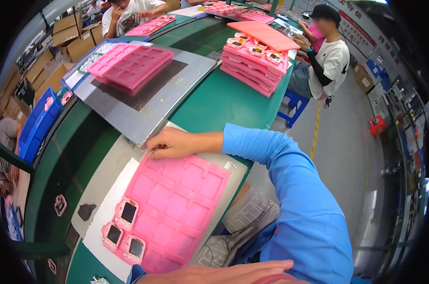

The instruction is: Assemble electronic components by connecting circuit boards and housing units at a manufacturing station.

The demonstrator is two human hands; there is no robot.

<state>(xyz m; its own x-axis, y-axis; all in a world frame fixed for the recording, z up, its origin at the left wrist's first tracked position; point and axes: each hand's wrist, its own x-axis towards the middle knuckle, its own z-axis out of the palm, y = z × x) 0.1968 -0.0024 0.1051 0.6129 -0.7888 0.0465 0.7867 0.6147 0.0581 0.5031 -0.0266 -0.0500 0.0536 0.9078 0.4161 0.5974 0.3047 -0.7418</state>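
Observation:
A pink moulded tray (179, 208) with rows of shallow recesses lies in front of me on a white sheet. Three pink watch-like cases with dark screens sit at its lower left; one is this case (127, 213). My right hand (171, 143), its arm in a blue sleeve, reaches across to the tray's far edge. Its fingers curl down closed over that edge, with the tips partly hidden. Close to the camera, my left hand (214, 274) lies across the bottom of the view, fingers stretched out and holding nothing visible.
Beyond my right hand a grey metal plate (186, 71) carries stacked pink trays (134, 64). Another pink tray stack (252, 66) stands on the green bench. A blue bin (39, 123) is at the left. A person on a blue stool (295, 106) sits at the far right.

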